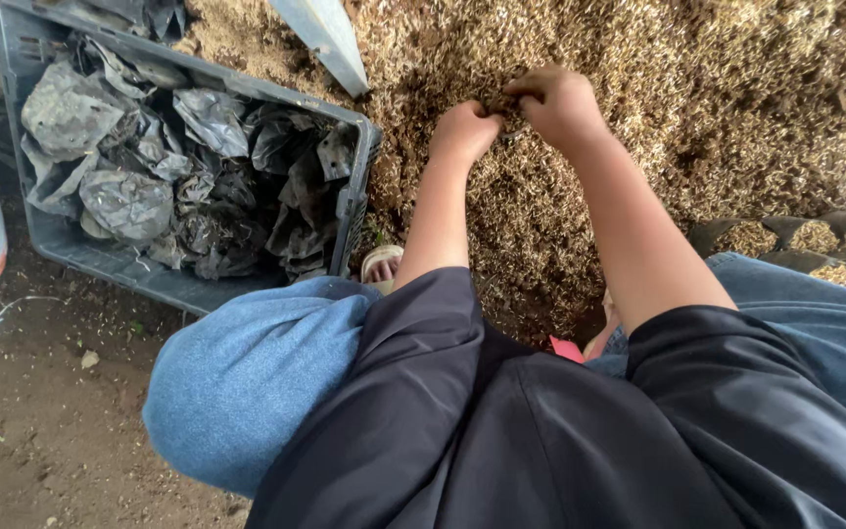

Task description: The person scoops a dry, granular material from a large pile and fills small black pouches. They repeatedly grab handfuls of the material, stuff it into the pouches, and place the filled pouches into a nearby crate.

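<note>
- A small dark thing (511, 116) sits pinched between the two hands, out at arm's length over the heap of husks (638, 108); it looks like the mouth of a black plastic bag, though too little of it shows to be sure.
- The left hand (464, 132) is clenched on its near-left side, knuckles up, fingers curled under and hidden.
- The right hand (558, 103) is closed on its far-right side, a little higher and further out than the left, so the thing lies between the two grips rather than beyond either.
- Its long axis cannot be read (the hands cover nearly all of it); both hands are equally at it, touching or almost touching each other.
- The husk heap runs under and all around the hands, tan and loose.
- Well apart to the left stands a grey plastic crate (352, 211) holding crumpled black bags (149, 167).
- At the right edge, small black bags filled with husks (815, 240) stand in rows.
- A pale board (330, 39) leans into the heap beyond the crate.
</note>
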